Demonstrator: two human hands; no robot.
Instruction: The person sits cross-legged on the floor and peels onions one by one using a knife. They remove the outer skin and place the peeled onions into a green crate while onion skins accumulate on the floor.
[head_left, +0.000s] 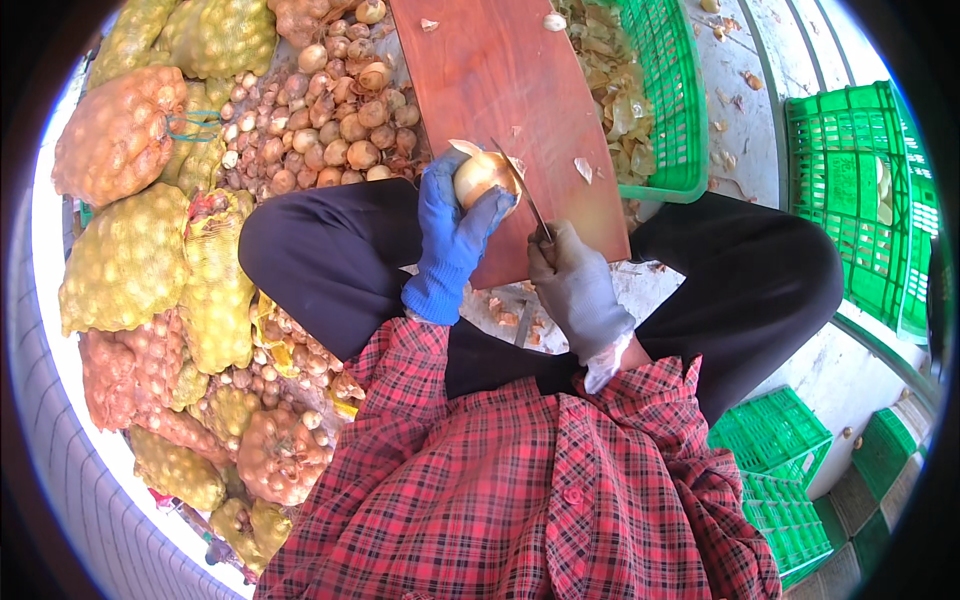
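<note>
An onion (480, 178) with a flap of loose skin at its top sits in my left hand (459, 229), which wears a blue work glove. My right hand (574, 281), in a grey glove, grips a knife (531, 196) by its handle. The blade slants up and to the left, its edge along the right side of the onion. Both hands are over the near part of a reddish wooden board (510, 90) that lies between my knees. My left fingers hide part of the onion, and the knife's handle is mostly covered.
Loose onions (330, 127) are heaped left of the board, beside filled mesh sacks (124, 259). A green plastic crate (697, 142) holding onion skins (626, 112) stands against the board's right side. More green crates (844, 187) are at right. Scraps of skin (583, 169) lie on the board.
</note>
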